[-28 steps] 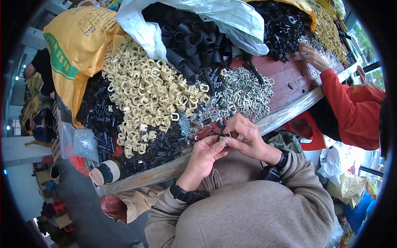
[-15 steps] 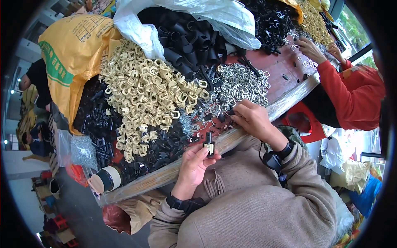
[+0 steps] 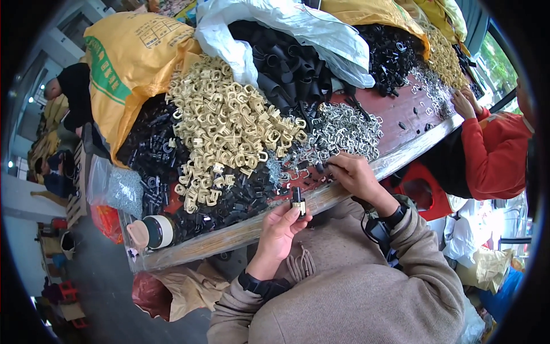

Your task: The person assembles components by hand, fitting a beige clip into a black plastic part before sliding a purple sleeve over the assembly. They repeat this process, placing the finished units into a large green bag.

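Bare red tabletop point(image 3: 401, 117) between part heaps point(image 3: 229, 126)

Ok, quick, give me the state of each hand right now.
Left hand: closed, holding a small black and beige clip upright in its fingertips.
Right hand: fingers curled, reaching into the silver metal pieces; what it holds cannot be told.

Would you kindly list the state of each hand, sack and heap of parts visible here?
Left hand: pinching a small black-and-cream part, raised off the table.
Right hand: fingers down in the heap of silvery clips.
Cream clips: loose pile.
White sack: open, black pieces spilling out.
Yellow sack: lying on its side.
Tape roll: on its side at the table edge.
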Demonstrator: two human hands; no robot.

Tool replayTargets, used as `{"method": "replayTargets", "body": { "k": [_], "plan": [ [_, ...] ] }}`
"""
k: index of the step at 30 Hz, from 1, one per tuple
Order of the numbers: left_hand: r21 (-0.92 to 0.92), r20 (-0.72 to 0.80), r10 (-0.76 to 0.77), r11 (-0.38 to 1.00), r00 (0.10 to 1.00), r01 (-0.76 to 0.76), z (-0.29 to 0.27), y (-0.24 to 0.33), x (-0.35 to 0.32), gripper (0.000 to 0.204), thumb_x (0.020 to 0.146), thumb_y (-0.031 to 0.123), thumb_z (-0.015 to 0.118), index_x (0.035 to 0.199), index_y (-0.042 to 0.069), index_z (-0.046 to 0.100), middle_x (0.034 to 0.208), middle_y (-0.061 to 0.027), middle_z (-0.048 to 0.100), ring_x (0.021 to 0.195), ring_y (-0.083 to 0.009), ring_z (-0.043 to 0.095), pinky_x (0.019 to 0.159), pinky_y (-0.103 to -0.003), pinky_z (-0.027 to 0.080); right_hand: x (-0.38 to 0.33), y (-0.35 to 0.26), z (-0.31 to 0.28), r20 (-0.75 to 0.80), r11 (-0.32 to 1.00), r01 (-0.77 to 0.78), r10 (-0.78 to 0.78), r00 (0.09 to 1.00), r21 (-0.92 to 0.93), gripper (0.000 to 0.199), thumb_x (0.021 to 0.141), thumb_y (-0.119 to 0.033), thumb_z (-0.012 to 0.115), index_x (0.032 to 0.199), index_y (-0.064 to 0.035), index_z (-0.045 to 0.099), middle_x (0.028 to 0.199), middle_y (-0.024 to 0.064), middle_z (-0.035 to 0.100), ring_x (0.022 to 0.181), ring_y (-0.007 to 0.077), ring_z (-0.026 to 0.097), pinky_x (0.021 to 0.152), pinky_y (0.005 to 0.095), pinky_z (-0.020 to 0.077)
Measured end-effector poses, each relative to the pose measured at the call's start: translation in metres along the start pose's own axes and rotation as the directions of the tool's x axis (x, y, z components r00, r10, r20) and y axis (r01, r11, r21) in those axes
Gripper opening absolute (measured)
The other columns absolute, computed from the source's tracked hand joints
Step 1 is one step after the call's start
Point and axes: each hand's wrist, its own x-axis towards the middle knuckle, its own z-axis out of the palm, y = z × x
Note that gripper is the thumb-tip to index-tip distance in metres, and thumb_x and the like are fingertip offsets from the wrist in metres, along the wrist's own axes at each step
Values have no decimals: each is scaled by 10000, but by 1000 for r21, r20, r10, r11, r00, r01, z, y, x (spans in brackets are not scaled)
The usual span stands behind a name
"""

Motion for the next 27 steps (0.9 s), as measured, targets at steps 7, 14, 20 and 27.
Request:
{"method": "replayTargets", "body": {
  "k": [7, 14, 20, 27],
  "plan": [
    [-44, -79, 116, 992, 990, -119, 24, -9, 17, 212, 789, 121, 583, 979, 33, 551, 903, -34, 587, 781, -111, 570, 679, -219, 477, -10, -49, 8, -74, 980, 189, -194, 978, -70, 327, 725, 41, 539, 1050, 9, 517, 716, 107, 477, 591, 238, 476, 514, 318, 394],
    [-44, -48, 149, 987, 988, -151, 27, -9, 22, 221, 783, 115, 589, 991, 47, 554, 928, -7, 581, 814, -88, 553, 703, -237, 475, -19, -51, 18, -119, 965, 245, -233, 965, 98, 383, 739, 35, 538, 1114, 29, 463, 781, 121, 485, 614, 231, 478, 538, 298, 405],
    [-51, -63, 81, 995, 995, -85, 26, -10, 30, 192, 796, 113, 569, 973, 41, 552, 897, -34, 584, 800, -128, 570, 718, -258, 484, -17, -43, 11, -87, 967, 173, -159, 983, 187, 345, 740, -16, 567, 1073, 27, 485, 844, 158, 516, 677, 276, 504, 585, 324, 436],
    [-39, 40, -61, 997, 997, 62, 14, -11, 35, 219, 837, 187, 519, 1002, 44, 541, 921, -19, 566, 816, -103, 554, 708, -228, 474, -13, -27, 16, -87, 962, 240, -230, 969, 131, 339, 680, -105, 663, 981, 6, 553, 723, 103, 510, 588, 225, 498, 512, 300, 418]
  ]
}}
